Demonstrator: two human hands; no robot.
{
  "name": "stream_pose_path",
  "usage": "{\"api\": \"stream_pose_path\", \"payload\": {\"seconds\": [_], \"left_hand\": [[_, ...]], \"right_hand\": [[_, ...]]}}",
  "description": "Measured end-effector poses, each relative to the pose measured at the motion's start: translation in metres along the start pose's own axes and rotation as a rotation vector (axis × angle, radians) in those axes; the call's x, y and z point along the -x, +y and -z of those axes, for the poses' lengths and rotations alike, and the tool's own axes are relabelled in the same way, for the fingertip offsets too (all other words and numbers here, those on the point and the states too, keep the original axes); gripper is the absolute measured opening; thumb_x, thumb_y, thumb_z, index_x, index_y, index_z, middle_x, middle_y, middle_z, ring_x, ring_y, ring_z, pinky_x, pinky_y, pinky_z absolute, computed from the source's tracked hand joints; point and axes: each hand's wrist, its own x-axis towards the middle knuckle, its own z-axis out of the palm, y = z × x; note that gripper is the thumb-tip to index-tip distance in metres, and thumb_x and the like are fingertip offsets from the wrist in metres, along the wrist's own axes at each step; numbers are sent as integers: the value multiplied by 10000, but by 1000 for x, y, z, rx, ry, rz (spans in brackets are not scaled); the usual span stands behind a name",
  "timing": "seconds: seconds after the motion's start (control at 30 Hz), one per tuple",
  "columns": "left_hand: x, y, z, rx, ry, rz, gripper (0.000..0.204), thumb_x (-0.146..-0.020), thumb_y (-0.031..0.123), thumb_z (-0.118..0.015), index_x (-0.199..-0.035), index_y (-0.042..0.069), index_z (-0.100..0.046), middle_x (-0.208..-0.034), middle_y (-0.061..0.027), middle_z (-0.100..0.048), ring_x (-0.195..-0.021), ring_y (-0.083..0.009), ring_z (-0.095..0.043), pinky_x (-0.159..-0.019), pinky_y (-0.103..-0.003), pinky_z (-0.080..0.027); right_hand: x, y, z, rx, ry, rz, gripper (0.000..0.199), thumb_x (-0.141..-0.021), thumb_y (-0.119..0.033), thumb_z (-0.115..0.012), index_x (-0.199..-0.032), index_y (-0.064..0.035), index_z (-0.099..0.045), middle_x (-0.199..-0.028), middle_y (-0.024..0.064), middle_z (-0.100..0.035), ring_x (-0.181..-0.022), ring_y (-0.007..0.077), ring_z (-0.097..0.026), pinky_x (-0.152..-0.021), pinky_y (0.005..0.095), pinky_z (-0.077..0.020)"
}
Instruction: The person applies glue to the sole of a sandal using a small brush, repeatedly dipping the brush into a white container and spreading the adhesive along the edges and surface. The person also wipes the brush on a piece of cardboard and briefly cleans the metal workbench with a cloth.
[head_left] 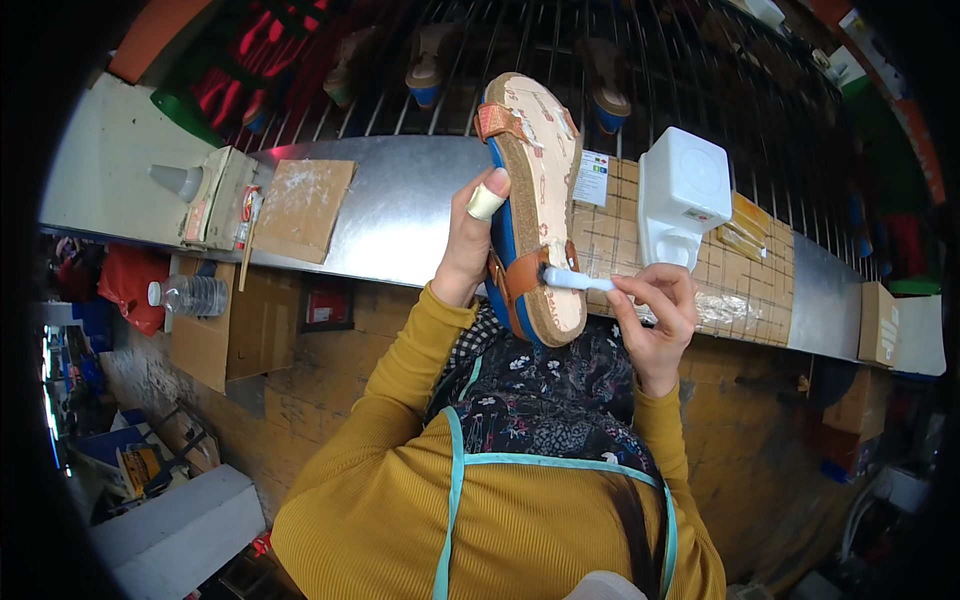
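Mustard ribbed cloth of the person's top (400, 530) lies nearest, with a dark floral apron (540, 400) edged in turquoise just beyond it. Past the apron, the left hand (466, 245) grips a sandal (545, 190) by its left side, the thumb (wrapped in pale yellow tape) pressed along the edge. Held up in front of the counter (405, 190), the sandal shows its pale printed insole, cork sides, brown straps and some blue along the left. From the right, the right hand (655, 320) pinches a small pale-handled brush (580, 280) between thumb and fingers, its dark tip at the near strap, beside the insole.

Behind and to the right, a white plastic dispenser (690, 165) stands on a cardboard sheet (625, 215) crossed with dark lines. Left on the metal counter lies a smaller whitened cardboard piece (303, 205). Farther off, other sandals (425, 75) sit on a rack of metal bars (490, 60).
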Motion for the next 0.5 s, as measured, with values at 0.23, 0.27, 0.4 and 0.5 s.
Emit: {"api": "stream_pose_path", "payload": {"seconds": [0.23, 0.27, 0.4, 0.5], "left_hand": [[-5, -2, 0, 56, 28, -24, 682, -907, 556, -544, -1199, -60, -546, -1087, -156, -643, -939, -171, -658, -817, -284, -543], [-6, -2, 1, 72, 52, -36, 681, -907, 558, -544, -1196, -58, -548, -1086, -155, -643, -939, -171, -658, -816, -286, -543], [-8, 2, 6, 48, 149, -147, 670, -908, 561, -543, -1183, -50, -554, -1085, -149, -643, -933, -173, -658, -814, -292, -543], [-10, 5, 22, -133, 110, -215, 747, -906, 596, -502, -1326, -20, -460, -1226, -150, -589, -1073, -212, -612, -902, -353, -512]], "right_hand": [[-8, -9, -2, -145, 127, -181, 171, -728, -106, -811, -890, -76, -763, -849, 13, -581, -639, 94, -482, -692, 257, -347], [-8, -7, -1, -5, 95, -99, 157, -747, -96, -801, -894, -60, -760, -848, 16, -580, -595, 81, -480, -696, 246, -362], [3, -12, 5, -79, -13, -174, 158, -746, -96, -802, -894, -59, -760, -849, 7, -582, -588, 77, -486, -693, 231, -354], [4, -18, 7, -155, -22, -253, 151, -746, -108, -803, -886, -69, -761, -848, 5, -584, -591, 79, -489, -712, 242, -336]]}}
